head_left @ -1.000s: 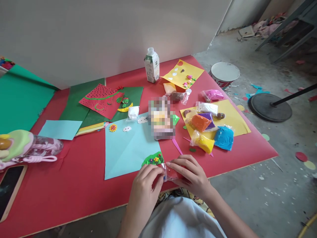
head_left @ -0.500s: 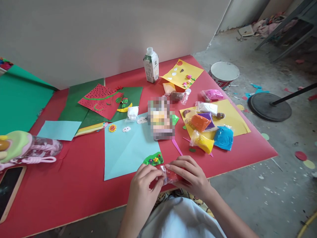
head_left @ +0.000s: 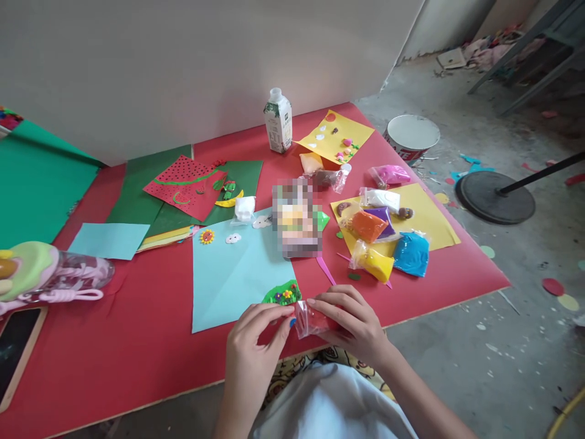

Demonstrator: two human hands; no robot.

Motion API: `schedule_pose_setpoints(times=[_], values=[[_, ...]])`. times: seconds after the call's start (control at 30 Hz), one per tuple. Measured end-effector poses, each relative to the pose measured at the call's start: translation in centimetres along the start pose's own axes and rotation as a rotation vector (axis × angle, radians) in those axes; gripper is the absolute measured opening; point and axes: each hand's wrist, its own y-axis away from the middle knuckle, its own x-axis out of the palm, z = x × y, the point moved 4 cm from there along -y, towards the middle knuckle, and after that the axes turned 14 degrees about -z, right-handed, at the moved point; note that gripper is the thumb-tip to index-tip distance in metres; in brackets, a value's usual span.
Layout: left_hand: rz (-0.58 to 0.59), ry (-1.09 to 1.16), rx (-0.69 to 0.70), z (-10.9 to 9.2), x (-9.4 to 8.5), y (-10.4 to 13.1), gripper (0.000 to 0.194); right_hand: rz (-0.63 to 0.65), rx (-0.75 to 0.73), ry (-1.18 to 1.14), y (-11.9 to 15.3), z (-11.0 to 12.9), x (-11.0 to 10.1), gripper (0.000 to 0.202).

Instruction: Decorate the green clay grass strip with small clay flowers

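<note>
Near the front edge of the red table, my right hand [head_left: 354, 317] is closed around a small clear plastic bag of red clay [head_left: 313, 320], its top facing left. My left hand [head_left: 253, 338] sits just left of the bag's mouth, thumb and forefinger pinched around what looks like a small bit of red clay [head_left: 290, 311]. A blue spot shows at the left thumb tip; I cannot tell what it is. Beyond the hands lies a light blue sheet [head_left: 228, 274] bearing a clay sun [head_left: 207, 236], clouds and a green patch with flowers [head_left: 284, 294].
Clay bags in orange [head_left: 365, 225], yellow [head_left: 377, 262], blue [head_left: 412, 253] and other colours lie at right. A blurred-out package [head_left: 297, 219] overlaps the blue sheet. A bottle [head_left: 278, 122] stands at the back; a phone [head_left: 18, 350] and a cup [head_left: 82, 271] lie at left.
My left hand has moved slightly left, away from the bag's mouth, with a small red bit between its fingertips. My right hand stays around the bag.
</note>
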Motion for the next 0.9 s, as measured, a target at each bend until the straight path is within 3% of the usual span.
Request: schedule_pose_setpoints(times=[0.9], values=[[-0.079, 0.074, -0.021, 0.60, -0.72, 0.27, 0.012, 0.023, 0.006, -0.009, 0.11, -0.09, 0.20, 0.042]])
